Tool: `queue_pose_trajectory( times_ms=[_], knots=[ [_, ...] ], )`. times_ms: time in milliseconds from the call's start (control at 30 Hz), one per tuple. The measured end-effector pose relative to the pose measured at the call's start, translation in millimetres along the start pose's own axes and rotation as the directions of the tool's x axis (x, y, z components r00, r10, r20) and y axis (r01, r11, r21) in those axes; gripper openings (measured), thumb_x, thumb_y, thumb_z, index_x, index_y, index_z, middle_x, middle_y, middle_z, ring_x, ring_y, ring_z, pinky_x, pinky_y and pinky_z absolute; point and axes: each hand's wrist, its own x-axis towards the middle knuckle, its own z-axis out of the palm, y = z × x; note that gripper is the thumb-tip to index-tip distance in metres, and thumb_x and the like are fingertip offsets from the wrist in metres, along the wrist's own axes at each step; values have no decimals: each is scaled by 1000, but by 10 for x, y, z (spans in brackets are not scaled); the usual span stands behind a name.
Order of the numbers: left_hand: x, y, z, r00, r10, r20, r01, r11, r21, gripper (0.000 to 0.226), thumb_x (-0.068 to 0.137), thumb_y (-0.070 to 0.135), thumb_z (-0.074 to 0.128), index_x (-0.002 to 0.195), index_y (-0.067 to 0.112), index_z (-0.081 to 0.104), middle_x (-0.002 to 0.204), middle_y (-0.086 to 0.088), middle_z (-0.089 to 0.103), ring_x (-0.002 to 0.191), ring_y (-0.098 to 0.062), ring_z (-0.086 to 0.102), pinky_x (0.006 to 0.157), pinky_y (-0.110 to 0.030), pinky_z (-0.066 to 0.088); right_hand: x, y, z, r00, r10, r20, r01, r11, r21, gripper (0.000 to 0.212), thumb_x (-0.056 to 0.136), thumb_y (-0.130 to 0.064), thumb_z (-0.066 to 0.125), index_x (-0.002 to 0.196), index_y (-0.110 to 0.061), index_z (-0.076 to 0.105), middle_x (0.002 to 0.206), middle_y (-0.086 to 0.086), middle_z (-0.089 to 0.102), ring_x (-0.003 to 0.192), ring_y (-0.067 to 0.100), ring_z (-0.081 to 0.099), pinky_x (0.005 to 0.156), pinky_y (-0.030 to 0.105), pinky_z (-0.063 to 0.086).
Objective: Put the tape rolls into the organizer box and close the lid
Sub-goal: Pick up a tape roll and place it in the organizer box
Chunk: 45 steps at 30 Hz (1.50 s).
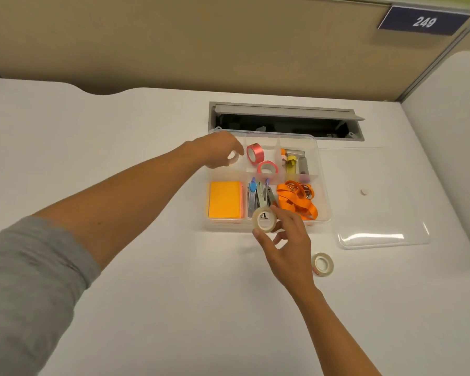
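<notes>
A clear organizer box (326,185) stands open on the white desk. My left hand (218,150) reaches over its back-left compartment, shut on a whitish tape roll (233,157). Two pink tape rolls (255,153) (267,168) lie in the middle back compartment. My right hand (285,240) hovers at the box's front edge, pinching a clear tape roll (264,220) between thumb and fingers. Another clear tape roll (323,264) lies on the desk to the right of my right wrist. The clear lid (383,234) lies flat to the right of the box.
The box also holds an orange notepad (224,200), staplers (261,198), an orange strap (296,200) and small bottles (292,162). An open cable hatch (285,121) sits behind the box. A small pink disc (364,192) rests on the lid. Partition walls stand behind and right.
</notes>
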Motion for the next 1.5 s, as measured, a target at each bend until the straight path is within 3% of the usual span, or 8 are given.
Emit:
queue_pose_trajectory(
  times_ms=[300, 467, 567, 667, 767, 867, 1200, 1500],
  knots=[
    [315, -187, 229, 965, -38, 259, 9, 994, 113, 45, 84, 7, 66, 126, 21, 56, 131, -8, 54, 111, -26, 52, 91, -30, 44, 72, 94, -176, 1000, 27, -9, -27, 999, -32, 53, 75, -36, 74, 123, -33, 52, 117, -10, 56, 91, 4, 56, 67, 8, 47],
    [382, -264, 292, 958, -65, 279, 51, 997, 56, 44, 87, 11, 62, 128, 23, 55, 137, -6, 51, 118, -26, 48, 95, -31, 41, 72, 137, -105, 997, 74, 20, -73, 997, -31, 55, 74, -40, 72, 123, -23, 57, 121, -2, 59, 89, 4, 56, 68, 6, 45],
    [343, -230, 241, 983, -106, 153, 115, 992, -55, 50, 85, 11, 65, 132, 22, 52, 140, -6, 50, 125, -28, 46, 102, -34, 37, 137, 119, -48, 997, 64, 44, -63, 997, -33, 54, 75, -41, 71, 125, -26, 56, 123, -4, 57, 91, 2, 55, 69, 6, 46],
    [162, -198, 178, 969, -198, -147, 149, 945, -291, 40, 89, 15, 61, 128, 20, 56, 138, -5, 54, 125, -27, 48, 98, -29, 33, 225, 105, 12, 997, 50, 59, -48, 998, -36, 54, 76, -36, 73, 126, -28, 53, 125, -7, 55, 98, -4, 52, 72, 3, 44],
    [-193, -306, 200, 843, -358, -402, 139, 866, -480, 32, 95, 22, 52, 127, 20, 56, 137, -4, 53, 125, -21, 48, 100, -25, 31, 374, 100, 56, 996, 17, 90, -15, 1000, -23, 52, 79, -30, 75, 125, -23, 54, 126, -3, 56, 107, 4, 51, 81, 14, 49],
    [-621, -462, 415, 734, -470, -491, 192, 836, -513, 30, 97, 17, 47, 124, 13, 58, 135, -8, 54, 125, -22, 48, 104, -27, 34, 607, 38, 105, 994, -49, 95, 53, 998, -41, 50, 79, -25, 76, 124, -20, 55, 122, -1, 58, 107, 2, 48, 84, 16, 47],
    [-1594, -212, 1467, 875, -398, -277, 350, 914, -206, 46, 100, 29, 37, 142, 10, 39, 153, -10, 30, 145, -26, 19, 119, -45, 12, 1815, -224, 427, 926, -117, 358, 225, 934, -276, 52, 83, -10, 71, 130, -20, 52, 136, 4, 53, 125, 23, 46, 97, 28, 32],
    [-1596, -188, 1487, 875, -383, -295, 357, 924, -139, 50, 98, 33, 30, 143, 11, 36, 153, -9, 31, 145, -24, 19, 119, -45, 12, 2250, -196, 812, 721, -106, 685, 501, 763, -409, 54, 78, -9, 74, 128, -20, 54, 133, 9, 55, 117, 30, 50, 93, 38, 40]
  ],
)
